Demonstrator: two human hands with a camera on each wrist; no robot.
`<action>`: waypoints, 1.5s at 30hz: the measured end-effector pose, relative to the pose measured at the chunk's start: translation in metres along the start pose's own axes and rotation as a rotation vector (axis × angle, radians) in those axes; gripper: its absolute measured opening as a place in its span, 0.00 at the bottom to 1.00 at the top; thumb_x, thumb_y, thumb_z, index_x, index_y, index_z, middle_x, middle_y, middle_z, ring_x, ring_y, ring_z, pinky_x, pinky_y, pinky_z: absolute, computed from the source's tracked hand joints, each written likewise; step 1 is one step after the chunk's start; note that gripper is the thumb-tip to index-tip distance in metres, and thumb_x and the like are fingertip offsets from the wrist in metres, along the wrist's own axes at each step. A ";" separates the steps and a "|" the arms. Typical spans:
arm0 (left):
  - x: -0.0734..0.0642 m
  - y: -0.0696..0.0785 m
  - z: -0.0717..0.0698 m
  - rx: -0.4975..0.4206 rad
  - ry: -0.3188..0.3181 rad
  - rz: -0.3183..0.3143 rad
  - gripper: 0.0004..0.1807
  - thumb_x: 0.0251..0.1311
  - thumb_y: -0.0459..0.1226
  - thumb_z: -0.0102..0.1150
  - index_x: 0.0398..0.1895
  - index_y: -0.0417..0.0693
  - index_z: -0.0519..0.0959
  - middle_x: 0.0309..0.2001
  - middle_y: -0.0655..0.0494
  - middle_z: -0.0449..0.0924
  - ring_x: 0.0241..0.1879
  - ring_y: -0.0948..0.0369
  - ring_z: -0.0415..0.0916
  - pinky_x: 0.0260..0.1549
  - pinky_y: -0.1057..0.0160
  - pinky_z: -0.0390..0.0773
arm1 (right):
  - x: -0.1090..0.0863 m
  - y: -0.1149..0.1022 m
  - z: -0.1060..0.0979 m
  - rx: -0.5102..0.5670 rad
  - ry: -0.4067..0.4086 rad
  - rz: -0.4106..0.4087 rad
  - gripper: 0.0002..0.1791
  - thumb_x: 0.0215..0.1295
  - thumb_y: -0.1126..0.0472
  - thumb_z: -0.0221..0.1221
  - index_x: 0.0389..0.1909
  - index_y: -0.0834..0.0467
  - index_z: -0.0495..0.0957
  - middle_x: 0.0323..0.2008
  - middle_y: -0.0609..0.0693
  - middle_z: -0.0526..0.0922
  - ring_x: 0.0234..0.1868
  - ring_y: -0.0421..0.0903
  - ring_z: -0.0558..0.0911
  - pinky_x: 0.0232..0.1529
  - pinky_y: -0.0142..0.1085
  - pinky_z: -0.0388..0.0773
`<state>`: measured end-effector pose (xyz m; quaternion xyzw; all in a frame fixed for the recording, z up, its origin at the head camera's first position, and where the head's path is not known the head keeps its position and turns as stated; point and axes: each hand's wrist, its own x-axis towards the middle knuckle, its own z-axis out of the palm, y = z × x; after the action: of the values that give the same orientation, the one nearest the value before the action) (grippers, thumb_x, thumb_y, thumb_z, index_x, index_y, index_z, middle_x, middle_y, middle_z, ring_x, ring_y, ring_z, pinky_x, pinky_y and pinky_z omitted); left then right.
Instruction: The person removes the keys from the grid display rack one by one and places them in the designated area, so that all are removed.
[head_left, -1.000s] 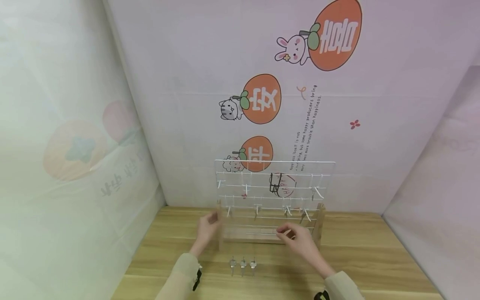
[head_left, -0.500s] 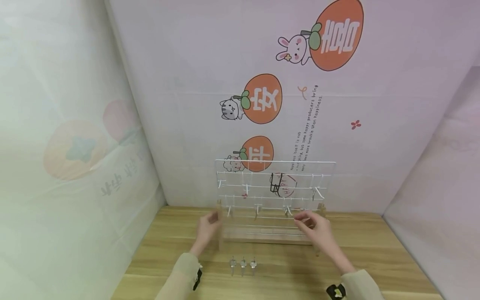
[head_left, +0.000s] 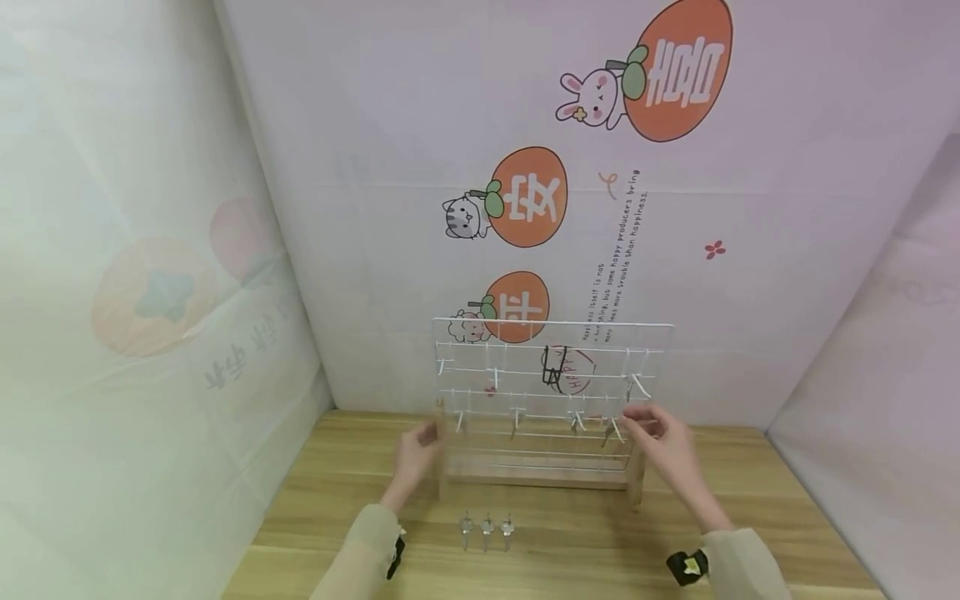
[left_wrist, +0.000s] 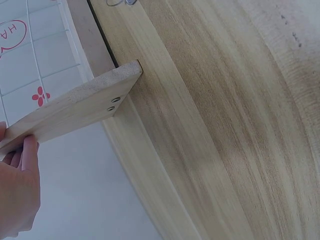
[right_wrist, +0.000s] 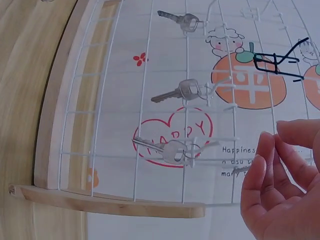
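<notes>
A white wire rack (head_left: 555, 323) with wooden side posts stands on the table. My left hand (head_left: 416, 462) grips its left post (left_wrist: 75, 107), thumb on one side and fingers on the other. Off the rack's right side, my right hand (head_left: 663, 442) is raised with fingers loosely curled; nothing shows between them. Silver keys hang from white hooks, including the lower right key (right_wrist: 172, 151), a middle key (right_wrist: 180, 93) and another key (right_wrist: 184, 22). A further key (right_wrist: 242, 170) is partly hidden by the right hand. Three keys (head_left: 487, 528) are in front of the rack.
A black hook (head_left: 553, 367) is fixed on the upper part of the grid. Wood-grain table (head_left: 720, 517) surface extends around the rack. White printed cloth walls (head_left: 750, 333) enclose the back and both sides.
My right hand has moved right and upward, from before the rack's lower bars to beside its right post. The left hand keeps its grip, and the three front keys have not moved.
</notes>
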<state>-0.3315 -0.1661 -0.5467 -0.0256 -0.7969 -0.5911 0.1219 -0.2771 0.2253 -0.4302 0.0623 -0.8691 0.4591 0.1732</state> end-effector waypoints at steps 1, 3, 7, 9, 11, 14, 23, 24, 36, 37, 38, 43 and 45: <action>0.000 0.000 0.000 0.004 0.000 0.003 0.21 0.61 0.31 0.63 0.56 0.29 0.76 0.55 0.29 0.80 0.56 0.38 0.79 0.57 0.46 0.82 | 0.001 0.001 -0.001 0.001 0.010 0.001 0.15 0.69 0.57 0.61 0.48 0.64 0.80 0.45 0.63 0.86 0.33 0.30 0.80 0.33 0.23 0.80; -0.001 0.001 0.000 0.010 0.001 0.005 0.21 0.62 0.30 0.63 0.56 0.29 0.76 0.55 0.29 0.80 0.56 0.38 0.79 0.57 0.46 0.82 | 0.005 0.001 -0.003 0.011 0.032 0.009 0.15 0.69 0.58 0.61 0.48 0.65 0.80 0.45 0.63 0.85 0.32 0.28 0.79 0.32 0.23 0.80; -0.001 0.002 0.000 0.021 0.004 0.009 0.21 0.61 0.31 0.63 0.56 0.29 0.77 0.55 0.30 0.80 0.56 0.38 0.80 0.57 0.46 0.82 | 0.011 0.002 -0.007 0.025 0.075 0.030 0.16 0.69 0.57 0.60 0.49 0.66 0.78 0.47 0.64 0.84 0.31 0.27 0.78 0.29 0.22 0.78; -0.001 0.003 0.000 0.028 0.006 0.016 0.21 0.61 0.31 0.64 0.56 0.29 0.77 0.54 0.30 0.80 0.55 0.39 0.80 0.56 0.46 0.82 | 0.014 0.002 -0.009 0.033 0.086 0.034 0.17 0.70 0.58 0.59 0.50 0.67 0.77 0.49 0.66 0.83 0.30 0.27 0.78 0.28 0.22 0.78; -0.001 0.003 0.001 0.032 0.013 0.017 0.21 0.61 0.32 0.64 0.56 0.29 0.77 0.54 0.30 0.80 0.55 0.39 0.80 0.56 0.46 0.82 | 0.017 0.004 -0.010 0.035 0.092 0.033 0.18 0.70 0.58 0.59 0.52 0.68 0.76 0.50 0.67 0.82 0.30 0.27 0.79 0.27 0.22 0.78; -0.001 0.003 0.001 0.037 0.014 0.024 0.22 0.61 0.31 0.64 0.56 0.29 0.76 0.54 0.30 0.80 0.55 0.39 0.80 0.57 0.46 0.82 | 0.020 0.006 -0.011 0.017 0.102 0.034 0.18 0.70 0.58 0.59 0.53 0.67 0.76 0.50 0.67 0.82 0.30 0.28 0.80 0.26 0.23 0.78; -0.002 0.003 0.000 0.029 0.002 -0.010 0.23 0.62 0.33 0.63 0.59 0.28 0.74 0.57 0.29 0.78 0.58 0.38 0.78 0.59 0.45 0.81 | 0.029 0.003 -0.012 -0.027 0.103 0.052 0.20 0.70 0.52 0.59 0.54 0.63 0.77 0.51 0.63 0.83 0.30 0.27 0.78 0.23 0.25 0.75; -0.002 0.003 0.000 0.026 0.001 -0.011 0.23 0.63 0.32 0.62 0.59 0.28 0.74 0.57 0.29 0.78 0.58 0.38 0.78 0.59 0.45 0.81 | 0.030 0.003 -0.012 -0.024 0.100 0.051 0.20 0.70 0.52 0.59 0.55 0.63 0.77 0.52 0.63 0.83 0.30 0.27 0.78 0.24 0.25 0.76; 0.000 0.000 0.001 0.016 0.010 0.001 0.21 0.62 0.31 0.62 0.57 0.28 0.76 0.56 0.30 0.80 0.56 0.38 0.79 0.59 0.44 0.80 | 0.034 0.002 -0.008 0.016 0.109 0.053 0.18 0.70 0.57 0.59 0.53 0.65 0.77 0.51 0.64 0.82 0.31 0.27 0.80 0.26 0.21 0.79; 0.000 0.000 0.000 0.020 0.008 0.004 0.21 0.63 0.32 0.62 0.57 0.28 0.75 0.55 0.30 0.79 0.56 0.38 0.79 0.59 0.44 0.80 | 0.034 0.001 -0.008 0.017 0.113 0.057 0.18 0.70 0.57 0.59 0.53 0.65 0.77 0.51 0.63 0.82 0.31 0.27 0.80 0.26 0.21 0.79; 0.000 0.000 0.000 0.019 0.007 0.004 0.21 0.63 0.31 0.62 0.57 0.28 0.75 0.55 0.30 0.79 0.56 0.38 0.79 0.59 0.44 0.80 | 0.034 0.001 -0.008 0.018 0.116 0.060 0.17 0.70 0.57 0.59 0.52 0.65 0.77 0.51 0.63 0.82 0.30 0.26 0.79 0.26 0.21 0.79; -0.001 0.001 0.000 0.030 0.006 0.011 0.22 0.62 0.32 0.63 0.57 0.28 0.76 0.55 0.30 0.80 0.56 0.38 0.79 0.58 0.45 0.81 | 0.034 -0.001 -0.007 0.014 0.130 0.080 0.16 0.69 0.56 0.60 0.49 0.64 0.77 0.48 0.63 0.84 0.29 0.26 0.79 0.25 0.22 0.79; -0.001 0.001 0.000 0.036 0.007 0.014 0.22 0.62 0.33 0.64 0.57 0.29 0.76 0.55 0.31 0.80 0.56 0.39 0.79 0.58 0.45 0.81 | 0.035 -0.001 -0.008 0.006 0.134 0.088 0.16 0.68 0.55 0.61 0.48 0.64 0.77 0.45 0.61 0.85 0.29 0.28 0.81 0.23 0.24 0.78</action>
<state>-0.3306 -0.1658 -0.5460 -0.0269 -0.8067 -0.5761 0.1292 -0.3072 0.2324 -0.4127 -0.0065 -0.8560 0.4722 0.2105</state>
